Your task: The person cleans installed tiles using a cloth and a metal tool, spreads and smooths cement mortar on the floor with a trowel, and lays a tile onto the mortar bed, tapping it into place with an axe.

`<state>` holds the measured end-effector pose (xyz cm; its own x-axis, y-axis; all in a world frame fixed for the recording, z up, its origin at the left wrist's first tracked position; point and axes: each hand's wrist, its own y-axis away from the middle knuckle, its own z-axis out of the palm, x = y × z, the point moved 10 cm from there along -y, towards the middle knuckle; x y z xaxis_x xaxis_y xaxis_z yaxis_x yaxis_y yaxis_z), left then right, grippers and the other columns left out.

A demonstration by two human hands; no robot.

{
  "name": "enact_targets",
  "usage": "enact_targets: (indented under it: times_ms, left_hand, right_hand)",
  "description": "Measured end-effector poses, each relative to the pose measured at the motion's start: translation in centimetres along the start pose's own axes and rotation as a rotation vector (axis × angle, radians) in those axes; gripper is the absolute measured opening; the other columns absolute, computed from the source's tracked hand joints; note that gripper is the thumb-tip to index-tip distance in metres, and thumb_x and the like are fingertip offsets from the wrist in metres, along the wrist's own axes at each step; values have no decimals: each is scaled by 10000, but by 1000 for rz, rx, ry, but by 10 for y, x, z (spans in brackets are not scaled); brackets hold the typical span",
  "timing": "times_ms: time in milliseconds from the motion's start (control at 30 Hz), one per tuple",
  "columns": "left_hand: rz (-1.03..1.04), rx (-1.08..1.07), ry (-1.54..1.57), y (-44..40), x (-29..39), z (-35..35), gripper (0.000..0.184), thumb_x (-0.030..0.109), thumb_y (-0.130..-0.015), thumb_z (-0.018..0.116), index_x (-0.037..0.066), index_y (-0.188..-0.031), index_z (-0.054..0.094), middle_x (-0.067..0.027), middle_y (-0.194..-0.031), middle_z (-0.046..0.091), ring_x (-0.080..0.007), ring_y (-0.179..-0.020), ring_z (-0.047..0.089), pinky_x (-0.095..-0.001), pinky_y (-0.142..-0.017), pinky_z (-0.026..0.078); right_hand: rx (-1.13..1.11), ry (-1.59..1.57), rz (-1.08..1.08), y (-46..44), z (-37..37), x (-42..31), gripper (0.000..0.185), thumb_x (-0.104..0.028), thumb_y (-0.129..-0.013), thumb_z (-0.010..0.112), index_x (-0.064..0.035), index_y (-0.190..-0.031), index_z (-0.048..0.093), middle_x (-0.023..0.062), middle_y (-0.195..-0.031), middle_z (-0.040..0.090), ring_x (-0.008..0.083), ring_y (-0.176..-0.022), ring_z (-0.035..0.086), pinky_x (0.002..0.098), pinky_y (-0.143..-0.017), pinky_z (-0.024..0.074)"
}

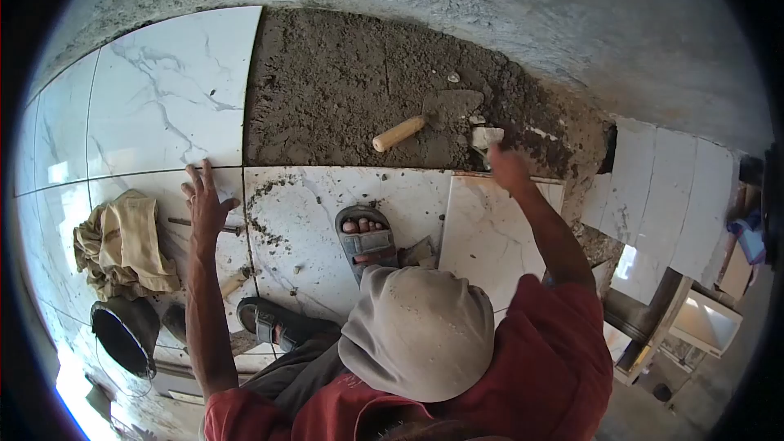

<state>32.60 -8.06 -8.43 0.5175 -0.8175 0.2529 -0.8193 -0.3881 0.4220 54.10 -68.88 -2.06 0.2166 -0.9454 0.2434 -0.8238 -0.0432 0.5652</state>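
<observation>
My left hand (pixel 209 202) rests on the marble-patterned tiles, fingers spread across the joint beside a white tile (pixel 167 90). A thin rod-like tool (pixel 204 225) lies by its wrist. My right hand (pixel 508 167) reaches to the edge of the wet mortar (pixel 327 73), its fingers closed at a small pale chunk (pixel 487 137), perhaps broken tile; the fingertips are partly hidden. Just left of that chunk a trowel (pixel 398 133) lies on the mortar, wooden handle toward me, its blade coated with mortar.
A tan cloth (pixel 126 245) and a black bucket (pixel 126 333) sit at left. A wooden-handled tool (pixel 235 282) lies near my sandalled feet. The rough wall base (pixel 490 16) borders the mortar. Stacked tiles (pixel 665 188) and a box-like frame (pixel 706 318) stand at right.
</observation>
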Motion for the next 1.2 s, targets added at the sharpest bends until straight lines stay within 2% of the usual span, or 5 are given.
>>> enact_targets:
  times_ms: [467, 600, 1100, 1167, 1200]
  left_hand:
    - [52, -5, 14, 15, -9, 0, 1064, 149, -634, 815, 169, -1476, 165, -158, -1541, 85, -498, -1338, 209, -630, -972, 335]
    - [44, -10, 22, 17, -8, -4, 1068, 154, -639, 814, 176, -1478, 153, -162, -1540, 84, -500, -1338, 205, -637, -961, 342]
    - [92, -248, 39, -4, -9, -10, 919, 175, -670, 798, -1, -1409, 280, -299, -1450, 236, -493, -1257, 358, -484, -1012, 377]
    - [102, -206, 10, -11, -9, -8, 911, 177, -678, 793, 0, -1409, 279, -301, -1446, 243, -480, -1252, 374, -471, -1006, 388]
    - [84, -206, 9, -11, -10, -7, 914, 182, -685, 789, 8, -1417, 269, -293, -1458, 224, -501, -1257, 353, -482, -1010, 380]
  right_hand:
    - [-208, 194, -97, 26, 37, 29, 260, -110, -855, 466, -36, -1101, 506, 223, -898, 646, 355, -893, 641, 480, -723, 509]
    - [37, 406, -137, 30, 62, 105, 300, -187, -843, 548, -34, -1101, 546, 174, -876, 619, 353, -909, 601, 493, -780, 467]
    - [-529, -2, 781, 359, 178, 326, 463, -238, -830, 596, -63, -1250, 511, 227, -1198, 530, 400, -1160, 463, 470, -983, 363]
    - [-288, -168, 572, 256, 168, 278, 486, -245, -828, 602, -67, -1269, 507, 234, -1241, 518, 406, -1193, 445, 467, -1010, 350]
    - [335, -243, 35, 192, 124, 214, 468, -258, -845, 593, -53, -1259, 515, 238, -1234, 523, 404, -1179, 458, 451, -1008, 358]
